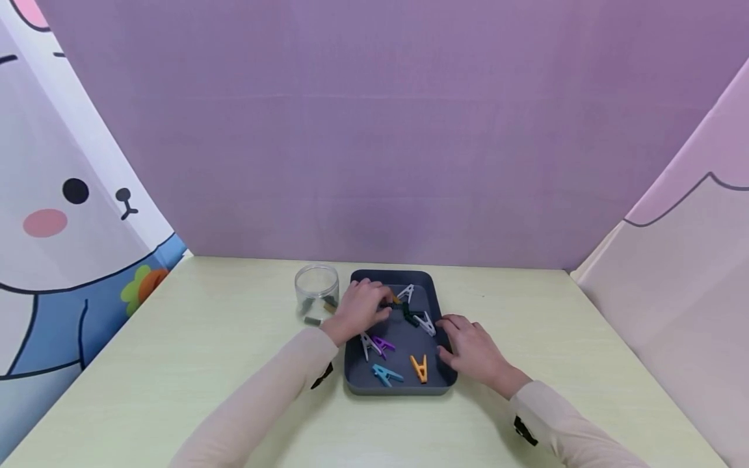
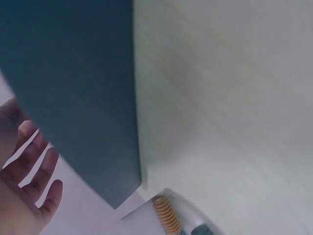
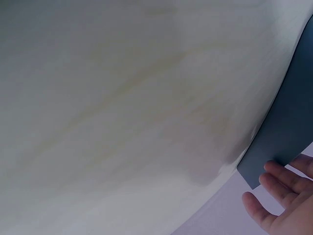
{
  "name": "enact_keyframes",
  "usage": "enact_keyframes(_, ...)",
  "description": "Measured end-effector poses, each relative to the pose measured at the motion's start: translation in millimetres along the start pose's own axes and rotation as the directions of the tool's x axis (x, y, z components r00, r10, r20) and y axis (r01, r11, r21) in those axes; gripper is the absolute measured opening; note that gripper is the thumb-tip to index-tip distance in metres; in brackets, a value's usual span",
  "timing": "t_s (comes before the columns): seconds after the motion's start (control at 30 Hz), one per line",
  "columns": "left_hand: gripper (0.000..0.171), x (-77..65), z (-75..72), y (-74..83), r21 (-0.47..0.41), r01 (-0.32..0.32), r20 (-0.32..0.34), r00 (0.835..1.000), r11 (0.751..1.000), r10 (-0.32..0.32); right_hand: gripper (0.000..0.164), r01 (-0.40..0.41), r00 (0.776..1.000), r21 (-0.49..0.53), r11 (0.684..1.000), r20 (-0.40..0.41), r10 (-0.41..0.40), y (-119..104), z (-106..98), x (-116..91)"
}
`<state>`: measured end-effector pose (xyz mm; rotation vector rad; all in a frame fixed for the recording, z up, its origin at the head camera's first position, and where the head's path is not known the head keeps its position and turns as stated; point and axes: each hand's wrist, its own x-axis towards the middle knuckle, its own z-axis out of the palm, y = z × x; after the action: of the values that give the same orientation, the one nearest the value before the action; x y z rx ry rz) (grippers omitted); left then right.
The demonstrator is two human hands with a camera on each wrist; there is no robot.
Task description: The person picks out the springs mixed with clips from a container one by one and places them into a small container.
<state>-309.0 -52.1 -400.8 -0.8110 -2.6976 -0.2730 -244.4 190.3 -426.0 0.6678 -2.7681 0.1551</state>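
A dark grey tray [image 1: 398, 390] holds several plastic clothes pegs. My left hand [image 1: 359, 305] reaches over its left wall, thumb and forefinger pinching a dark green peg [image 1: 393, 305]. Close to that peg lie another dark green peg [image 1: 409, 315] and white pegs [image 1: 426, 324]. Nearer the front are a purple peg [image 1: 383, 344], a blue peg [image 1: 387, 374] and a yellow-orange peg [image 1: 419, 368]. My right hand [image 1: 473, 349] rests at the tray's right rim, fingers loosely extended. The right wrist view shows its fingertips [image 3: 274, 169] against the outer wall.
A clear, lidless jar [image 1: 316, 286] stands just left of the tray, with small green and brown pieces inside. An orange ribbed piece [image 2: 167, 215] shows in it from the left wrist. The pale table [image 1: 234, 305] ends at a purple cloth backdrop [image 1: 374, 162].
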Motion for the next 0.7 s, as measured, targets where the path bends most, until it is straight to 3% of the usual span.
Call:
enact_keyframes(0.3,0.015,-7.2,-24.8,-4.8,-0.023,-0.010,-0.006,1.000,1.000,0.010,0.044,0.006,1.000,-0.002,1.000,-0.012,-0.006,0.4,-0.4,-0.4)
enact_keyframes(0.7,0.016,-20.7,-49.6,-26.4,-0.021,0.048,0.009,0.999,0.999,-0.048,0.043,0.013,1.000,0.009,1.000,-0.021,-0.013,-2.2,-1.9,-0.4)
